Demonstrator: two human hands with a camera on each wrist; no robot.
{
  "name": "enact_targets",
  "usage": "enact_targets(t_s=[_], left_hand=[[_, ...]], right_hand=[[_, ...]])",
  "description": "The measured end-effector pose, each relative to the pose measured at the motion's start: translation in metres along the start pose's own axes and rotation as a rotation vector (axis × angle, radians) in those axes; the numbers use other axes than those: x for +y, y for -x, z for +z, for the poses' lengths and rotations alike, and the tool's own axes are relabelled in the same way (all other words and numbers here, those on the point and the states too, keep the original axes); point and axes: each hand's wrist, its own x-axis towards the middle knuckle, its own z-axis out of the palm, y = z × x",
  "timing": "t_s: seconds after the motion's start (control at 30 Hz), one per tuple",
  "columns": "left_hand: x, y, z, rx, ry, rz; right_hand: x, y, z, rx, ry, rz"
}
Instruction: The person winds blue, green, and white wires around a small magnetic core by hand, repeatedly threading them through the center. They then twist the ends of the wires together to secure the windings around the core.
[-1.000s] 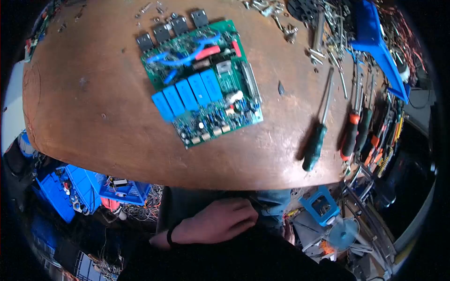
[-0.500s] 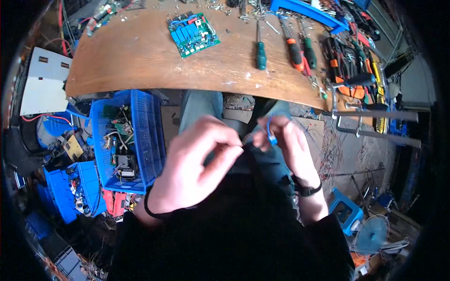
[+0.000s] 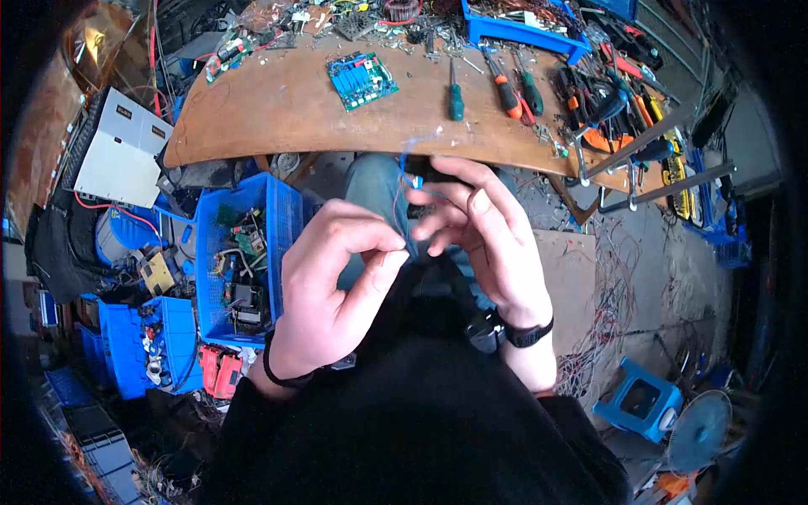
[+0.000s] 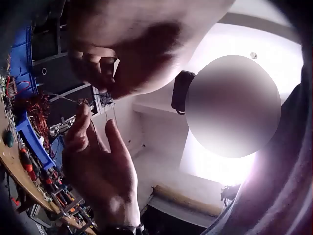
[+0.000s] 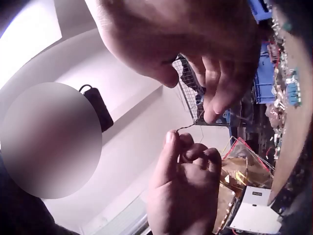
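Observation:
In the head view my left hand pinches the end of a thin wire lead between thumb and forefinger, above my lap. The right wrist view shows this lead as a dark twisted wire running up from the left fingertips to the right hand's fingertips. My right hand faces it with fingers spread and slightly bent, the thumb apart from them and the wire against the fingers. A small blue-and-white connector on the lead sits just left of the right fingertips, with a blurred blue wire beyond it.
On the wooden bench lie a green circuit board, several screwdrivers such as a green one, and pliers at the right. A blue crate of electronic parts stands on the floor at left. A light-blue stool is at lower right.
The head view has drawn back from the bench. Both hands have come up before the body with the wire lead. Since half a second ago the right fingers have spread and the connector has shifted left.

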Motion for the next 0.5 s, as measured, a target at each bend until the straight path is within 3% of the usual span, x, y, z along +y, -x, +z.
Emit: enact_targets(t_s=[0.3,0.5], left_hand=[[0.000,0.003,0.004,-0.021,-0.031,0.029],[-0.009,0.004,0.000,-0.030,-0.031,-0.036]], right_hand=[[0.019,0.001,-0.008,-0.107,-0.388,-0.048],[0.023,-0.003,-0.019,-0.095,-0.334,-0.004]])
